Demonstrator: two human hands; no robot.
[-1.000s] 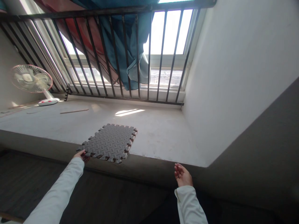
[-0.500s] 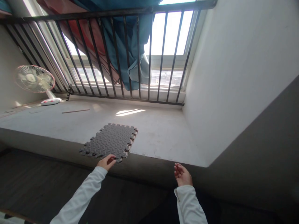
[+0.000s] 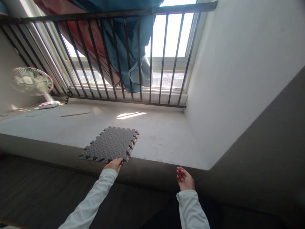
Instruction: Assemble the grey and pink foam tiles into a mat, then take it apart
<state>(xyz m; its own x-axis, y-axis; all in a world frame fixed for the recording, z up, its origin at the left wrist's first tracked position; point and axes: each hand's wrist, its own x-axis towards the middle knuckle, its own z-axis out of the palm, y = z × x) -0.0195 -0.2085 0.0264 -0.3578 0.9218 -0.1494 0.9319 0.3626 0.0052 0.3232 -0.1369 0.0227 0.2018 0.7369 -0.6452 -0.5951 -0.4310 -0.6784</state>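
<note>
A stack of grey interlocking foam floor tiles [image 3: 111, 143] lies on the white window ledge, its near edge jutting out past the ledge front. The top tile has a ridged pattern and toothed edges. My left hand [image 3: 114, 164] is at the near edge, close to the right corner, with its fingers closed over the tile's rim; the thumb is hidden. To the right, my right hand [image 3: 186, 179] hangs in front of the ledge, apart from the tiles, fingers loosely bent and holding nothing.
A white fan [image 3: 33, 82] stands at the ledge's left end. A thin stick [image 3: 75, 114] lies on the ledge [image 3: 162, 136]. Black railing [image 3: 128, 101] runs along the window behind, before red and blue curtains [image 3: 124, 54]. A white wall [image 3: 233, 79] rises at the right.
My left hand has moved right along the near edge of the foam tiles and closed over the rim near the corner. My right hand has hardly moved. The view has shifted slightly.
</note>
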